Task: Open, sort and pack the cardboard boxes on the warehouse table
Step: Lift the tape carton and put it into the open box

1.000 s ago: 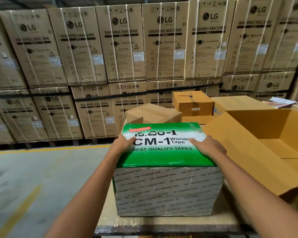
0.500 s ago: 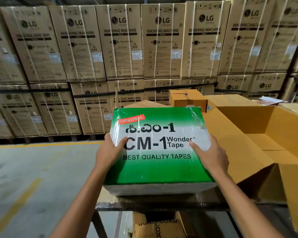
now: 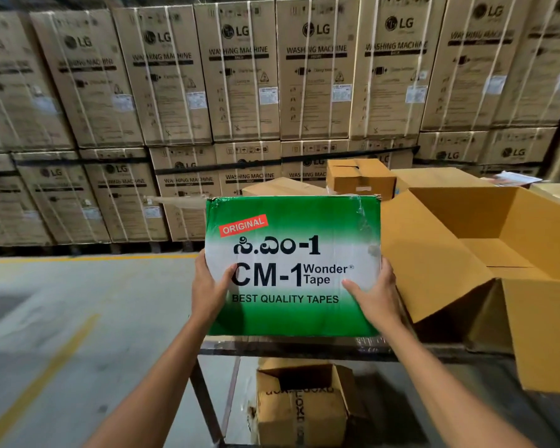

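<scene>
A green and white tape box (image 3: 291, 253) printed "CM-1 Wonder Tape" is tipped up with its printed face toward me, above the table's near edge (image 3: 304, 345). My left hand (image 3: 207, 292) grips its left side, thumb lying on the printed face. My right hand (image 3: 374, 295) grips its right side, thumb also on the face. To the right stands a large open cardboard box (image 3: 485, 253) with its flaps spread. Behind the tape box sit a small closed brown box (image 3: 361, 177) and a flat brown box (image 3: 282, 187).
A torn open carton (image 3: 301, 405) lies on the floor under the table. A wall of stacked washing machine cartons (image 3: 240, 76) fills the background. Grey warehouse floor (image 3: 62, 318) with yellow lines lies to the left. Papers (image 3: 514, 177) rest at the far right.
The tape box has been tipped and lifted from standing flat on the table to facing me. Both hands have slid from its top down onto its sides.
</scene>
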`<control>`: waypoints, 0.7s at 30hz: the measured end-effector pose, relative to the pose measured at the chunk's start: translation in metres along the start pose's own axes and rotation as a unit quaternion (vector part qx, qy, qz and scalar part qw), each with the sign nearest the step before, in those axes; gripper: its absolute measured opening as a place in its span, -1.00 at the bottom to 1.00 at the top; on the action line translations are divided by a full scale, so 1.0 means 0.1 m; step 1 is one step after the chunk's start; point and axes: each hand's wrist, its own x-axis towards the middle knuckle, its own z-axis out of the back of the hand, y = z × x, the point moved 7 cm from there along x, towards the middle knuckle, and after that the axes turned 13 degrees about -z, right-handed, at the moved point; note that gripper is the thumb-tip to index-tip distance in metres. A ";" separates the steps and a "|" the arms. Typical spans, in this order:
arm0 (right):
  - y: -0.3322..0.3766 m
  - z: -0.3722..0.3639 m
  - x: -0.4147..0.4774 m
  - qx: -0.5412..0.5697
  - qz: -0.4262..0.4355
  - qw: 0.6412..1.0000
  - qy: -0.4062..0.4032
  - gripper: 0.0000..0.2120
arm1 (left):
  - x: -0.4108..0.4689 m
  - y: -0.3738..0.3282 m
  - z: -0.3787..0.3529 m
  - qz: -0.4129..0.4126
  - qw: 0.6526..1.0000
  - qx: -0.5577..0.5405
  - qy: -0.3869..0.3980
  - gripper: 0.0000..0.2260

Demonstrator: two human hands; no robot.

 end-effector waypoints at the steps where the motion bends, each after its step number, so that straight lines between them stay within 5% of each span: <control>1: -0.01 0.00 0.00 -0.012 0.006 1.000 -0.003 0.02 | -0.03 0.04 0.01 0.002 1.000 0.002 -0.001 -0.41; 5: -0.18 -0.14 -0.04 -0.039 -0.041 0.997 0.048 0.11 | -0.14 0.22 -0.05 0.043 0.998 -0.005 0.033 -0.43; 13: -0.01 -0.22 0.16 -0.093 -0.051 0.993 0.059 -0.11 | -0.01 0.46 -0.06 0.108 0.991 -0.010 0.081 -0.45; 17: 0.56 -0.01 0.27 0.019 0.057 0.998 -0.004 -0.17 | 0.27 0.07 0.13 0.021 0.998 0.023 -0.054 -0.42; 21: 1.07 0.07 0.38 -0.065 0.168 0.978 -0.105 -0.35 | 0.50 -0.53 0.28 -0.139 0.969 0.121 -0.167 -0.66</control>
